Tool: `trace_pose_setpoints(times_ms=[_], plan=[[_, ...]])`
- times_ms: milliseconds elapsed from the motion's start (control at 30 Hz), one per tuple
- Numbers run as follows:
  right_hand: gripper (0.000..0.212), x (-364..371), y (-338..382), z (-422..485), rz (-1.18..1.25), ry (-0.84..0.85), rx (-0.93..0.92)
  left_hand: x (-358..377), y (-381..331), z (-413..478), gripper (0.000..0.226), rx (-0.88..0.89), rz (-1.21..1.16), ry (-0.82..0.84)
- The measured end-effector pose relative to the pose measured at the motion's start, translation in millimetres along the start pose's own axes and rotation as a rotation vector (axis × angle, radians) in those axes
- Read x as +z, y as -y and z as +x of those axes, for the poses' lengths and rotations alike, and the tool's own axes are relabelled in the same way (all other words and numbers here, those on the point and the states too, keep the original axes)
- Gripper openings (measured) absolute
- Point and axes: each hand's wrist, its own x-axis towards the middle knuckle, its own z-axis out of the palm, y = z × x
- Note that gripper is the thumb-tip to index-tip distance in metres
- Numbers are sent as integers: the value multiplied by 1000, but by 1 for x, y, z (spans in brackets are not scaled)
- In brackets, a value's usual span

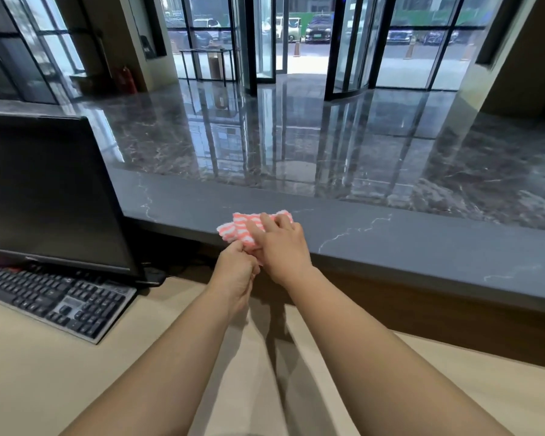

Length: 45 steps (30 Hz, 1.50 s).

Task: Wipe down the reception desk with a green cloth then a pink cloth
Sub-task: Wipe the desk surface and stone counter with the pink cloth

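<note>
Both forearms reach forward to the near edge of the grey counter (422, 243), where the pink cloth (243, 226) lies. The left hand (236, 262) pinches its near corner, likely to keep it folded and taut. The right hand (280, 247) lays flat fingers on top, supplying pressure for wiping. Pink being the later cloth, this looks like the second pass.

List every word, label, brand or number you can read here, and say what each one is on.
Nothing can be read for certain.
Lower bezel of the black monitor: a faint mark, too blurred to read.
Keys of the black keyboard: legends too small to read.
Plates of the parked cars outside: too small to read.
The pink-and-white striped cloth: no writing shows.
</note>
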Motion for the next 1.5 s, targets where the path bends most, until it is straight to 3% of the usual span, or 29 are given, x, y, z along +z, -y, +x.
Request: trace_pose_setpoints(times_ms=[533, 933, 1267, 1500], plan=[[61, -41, -192, -176, 5, 10, 203, 216, 56, -101, 47, -139, 111, 213], [60, -63, -338, -296, 107, 4, 479, 377, 111, -159, 46, -213, 110, 437], [67, -85, -408, -345, 134, 83, 616, 447, 120, -188, 61, -273, 108, 600], [66, -86, -396, -339, 145, 106, 671, 447, 112, -193, 36, -421, -33, 489]])
